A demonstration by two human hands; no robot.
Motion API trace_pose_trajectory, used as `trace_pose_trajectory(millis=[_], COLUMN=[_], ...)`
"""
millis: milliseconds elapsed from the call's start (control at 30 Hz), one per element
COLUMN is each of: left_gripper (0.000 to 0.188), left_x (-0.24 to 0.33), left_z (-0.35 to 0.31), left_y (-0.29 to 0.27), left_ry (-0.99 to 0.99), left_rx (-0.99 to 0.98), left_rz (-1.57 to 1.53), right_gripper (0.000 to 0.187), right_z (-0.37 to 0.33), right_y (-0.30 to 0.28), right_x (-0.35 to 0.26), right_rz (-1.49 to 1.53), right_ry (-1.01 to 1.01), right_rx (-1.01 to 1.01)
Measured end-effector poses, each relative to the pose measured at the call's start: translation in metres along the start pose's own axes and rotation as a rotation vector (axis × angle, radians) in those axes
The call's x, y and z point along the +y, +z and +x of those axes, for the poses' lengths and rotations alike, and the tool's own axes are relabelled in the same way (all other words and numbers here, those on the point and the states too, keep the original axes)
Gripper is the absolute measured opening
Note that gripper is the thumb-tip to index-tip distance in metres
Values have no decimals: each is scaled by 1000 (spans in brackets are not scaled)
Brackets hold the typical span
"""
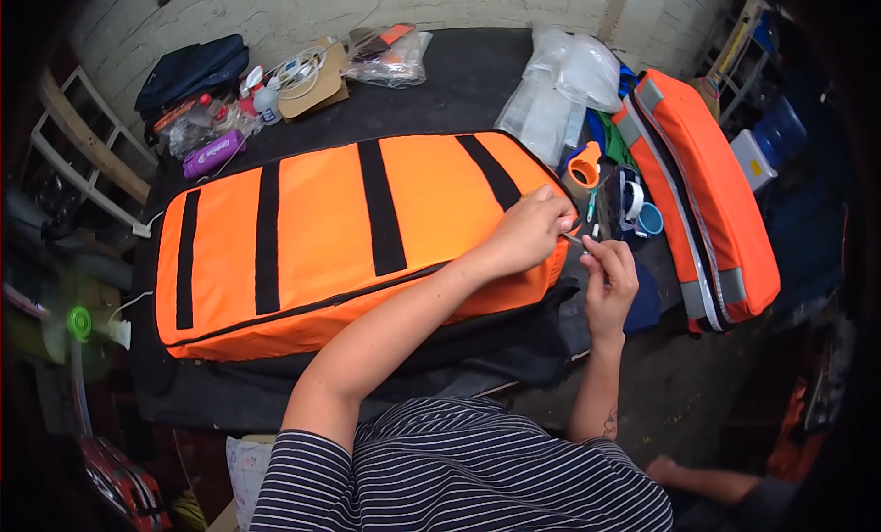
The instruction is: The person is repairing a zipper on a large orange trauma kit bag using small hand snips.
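A long orange bag with several black straps across its top and black piping along its edges lies on the dark table. My left hand is closed on the bag's right end, its fingertips pinching the piped edge near the corner. My right hand is just beside it, with thumb and fingers closed round a thin metal tool. The tool's tip points at the pinched edge. What kind of tool it is cannot be made out, as the fingers cover most of it.
A second orange bag with reflective strips stands at the right. Near my hands are an orange tape roll and a blue cup. Clear plastic bags, a cardboard box and a purple bottle lie farther back. Another person's arm shows at the lower right.
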State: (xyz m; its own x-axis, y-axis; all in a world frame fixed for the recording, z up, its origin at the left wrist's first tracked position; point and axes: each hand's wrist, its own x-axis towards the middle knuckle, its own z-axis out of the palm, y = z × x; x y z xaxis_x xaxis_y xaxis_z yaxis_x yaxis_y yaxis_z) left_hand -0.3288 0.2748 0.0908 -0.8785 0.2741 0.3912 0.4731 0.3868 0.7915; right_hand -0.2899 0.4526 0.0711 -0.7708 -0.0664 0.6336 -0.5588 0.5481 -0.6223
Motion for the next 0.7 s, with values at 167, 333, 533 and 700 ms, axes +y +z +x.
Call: trace_pose_trajectory(millis=[167, 333, 533, 700], left_gripper=[44, 64, 47, 52], left_x=[37, 39, -3, -13], left_z=[-49, -132, -283, -391], left_y=[9, -26, -131, -204], left_ry=[294, 301, -59, -404], left_rx=[9, 3, 279, 625], left_rz=[17, 705, 1141, 1344], right_gripper=[30, 30, 33, 26], right_z=[-15, -26, -23, -11], right_y=[-5, -18, 1, 30], right_x=[37, 45, 7, -17], right_rz=[156, 439, 274, 304], right_ry=[209, 460, 355, 316], right_rx=[322, 345, -18, -121])
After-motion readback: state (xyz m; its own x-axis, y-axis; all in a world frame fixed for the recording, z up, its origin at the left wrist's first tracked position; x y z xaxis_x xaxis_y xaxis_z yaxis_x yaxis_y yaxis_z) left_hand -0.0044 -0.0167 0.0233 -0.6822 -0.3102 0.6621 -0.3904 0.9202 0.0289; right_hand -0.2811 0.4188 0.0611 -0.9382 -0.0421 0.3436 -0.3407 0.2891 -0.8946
